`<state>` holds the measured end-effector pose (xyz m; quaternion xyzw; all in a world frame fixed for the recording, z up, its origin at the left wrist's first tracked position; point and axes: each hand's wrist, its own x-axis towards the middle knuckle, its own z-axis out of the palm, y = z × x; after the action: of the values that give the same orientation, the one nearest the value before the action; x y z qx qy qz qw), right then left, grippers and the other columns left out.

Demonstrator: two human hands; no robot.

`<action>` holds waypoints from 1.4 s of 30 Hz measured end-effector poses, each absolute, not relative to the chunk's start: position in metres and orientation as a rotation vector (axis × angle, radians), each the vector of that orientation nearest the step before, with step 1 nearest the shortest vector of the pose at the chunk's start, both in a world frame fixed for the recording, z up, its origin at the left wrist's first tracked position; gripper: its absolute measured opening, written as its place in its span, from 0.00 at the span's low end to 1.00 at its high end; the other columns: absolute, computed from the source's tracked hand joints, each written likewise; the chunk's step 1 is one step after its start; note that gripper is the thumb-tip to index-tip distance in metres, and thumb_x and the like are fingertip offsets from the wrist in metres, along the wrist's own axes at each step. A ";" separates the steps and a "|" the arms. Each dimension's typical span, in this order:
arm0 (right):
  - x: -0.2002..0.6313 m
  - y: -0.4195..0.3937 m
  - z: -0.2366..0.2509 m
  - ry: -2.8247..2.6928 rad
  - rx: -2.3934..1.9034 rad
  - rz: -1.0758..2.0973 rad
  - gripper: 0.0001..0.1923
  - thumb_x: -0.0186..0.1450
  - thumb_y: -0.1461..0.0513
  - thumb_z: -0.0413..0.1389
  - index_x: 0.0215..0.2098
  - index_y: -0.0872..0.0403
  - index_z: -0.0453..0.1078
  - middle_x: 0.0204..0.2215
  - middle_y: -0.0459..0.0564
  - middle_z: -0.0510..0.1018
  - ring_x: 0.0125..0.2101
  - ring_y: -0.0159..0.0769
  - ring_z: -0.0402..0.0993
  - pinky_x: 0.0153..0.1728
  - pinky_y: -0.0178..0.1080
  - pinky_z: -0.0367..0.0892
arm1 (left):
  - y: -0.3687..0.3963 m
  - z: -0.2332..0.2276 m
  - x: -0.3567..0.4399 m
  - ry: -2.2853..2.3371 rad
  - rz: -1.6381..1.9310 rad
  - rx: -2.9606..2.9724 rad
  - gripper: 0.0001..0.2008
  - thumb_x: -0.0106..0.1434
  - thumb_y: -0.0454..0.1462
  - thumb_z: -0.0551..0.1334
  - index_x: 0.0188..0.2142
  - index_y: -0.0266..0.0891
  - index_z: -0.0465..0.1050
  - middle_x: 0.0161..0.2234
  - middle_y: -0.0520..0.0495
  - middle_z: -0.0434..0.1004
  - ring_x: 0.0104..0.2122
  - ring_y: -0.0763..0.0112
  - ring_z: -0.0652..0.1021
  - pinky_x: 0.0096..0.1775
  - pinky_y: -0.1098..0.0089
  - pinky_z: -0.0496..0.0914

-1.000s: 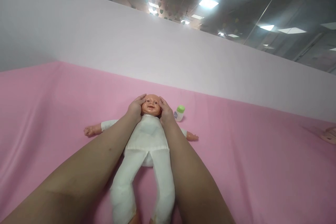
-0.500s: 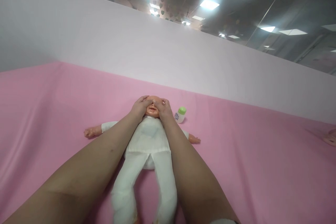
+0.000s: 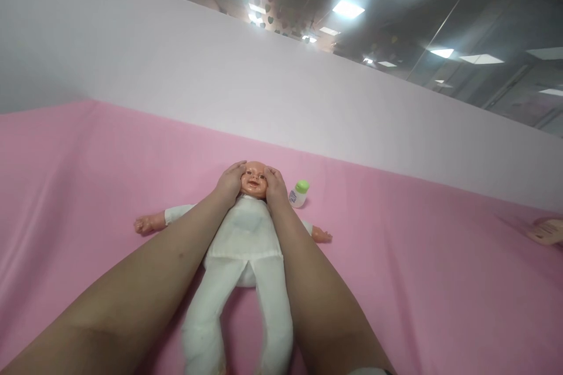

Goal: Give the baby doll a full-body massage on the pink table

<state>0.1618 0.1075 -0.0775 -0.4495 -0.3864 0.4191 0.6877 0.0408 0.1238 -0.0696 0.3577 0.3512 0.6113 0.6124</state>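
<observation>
A baby doll in white cloth lies on its back, its arms spread out to both sides. My left hand cups the side of the doll's head on the left of the view. Against the opposite side of the head rests my right hand, its fingers curved round the temple. Between my hands the doll's face shows, eyes and mouth uncovered. My forearms pass over the doll's upper arms and hide part of the sleeves. A small white bottle with a green cap stands just right of my right hand.
Pink sheeting covers the surface under the doll, with a few creases. A pale low wall runs behind it, with glass above. At the far right edge lies a light pinkish object, partly cut off.
My thumbs have moved outward from the middle of the doll's face to its sides, so the eyes now show. The view has shifted slightly; the bottle stays beside my right hand.
</observation>
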 end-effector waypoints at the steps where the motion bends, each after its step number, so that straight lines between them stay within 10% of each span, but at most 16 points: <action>1: 0.162 0.108 -0.078 -0.864 -0.994 0.947 0.17 0.59 0.51 0.63 0.42 0.50 0.73 0.37 0.45 0.81 0.41 0.39 0.76 0.46 0.41 0.72 | 0.124 -0.070 0.041 0.809 1.413 0.822 0.18 0.59 0.38 0.65 0.49 0.38 0.76 0.46 0.42 0.81 0.46 0.60 0.80 0.51 0.61 0.74; 10: 0.165 0.111 -0.084 -0.811 -0.850 1.038 0.19 0.55 0.57 0.64 0.44 0.51 0.74 0.44 0.47 0.81 0.48 0.41 0.75 0.53 0.44 0.69 | 0.123 -0.071 0.040 0.830 1.428 0.843 0.19 0.59 0.41 0.66 0.50 0.39 0.76 0.48 0.42 0.80 0.47 0.59 0.80 0.50 0.61 0.75; 26: 0.163 0.107 -0.074 -0.881 -1.072 1.058 0.26 0.53 0.51 0.68 0.45 0.47 0.65 0.38 0.44 0.76 0.37 0.39 0.77 0.38 0.41 0.74 | 0.132 -0.070 0.030 0.823 1.251 1.052 0.28 0.49 0.43 0.73 0.50 0.38 0.75 0.42 0.43 0.81 0.39 0.59 0.81 0.44 0.62 0.75; 42: 0.169 0.116 -0.091 -0.788 -0.780 1.127 0.19 0.56 0.56 0.65 0.46 0.49 0.76 0.51 0.47 0.80 0.54 0.40 0.73 0.58 0.45 0.66 | 0.125 -0.069 0.033 0.847 1.376 0.946 0.20 0.55 0.40 0.64 0.48 0.39 0.75 0.44 0.43 0.81 0.45 0.58 0.80 0.49 0.60 0.74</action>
<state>0.1693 0.1161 -0.0913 -0.3506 -0.3542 0.5067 0.7035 0.0332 0.1254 -0.0688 0.4067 0.3644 0.5919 0.5928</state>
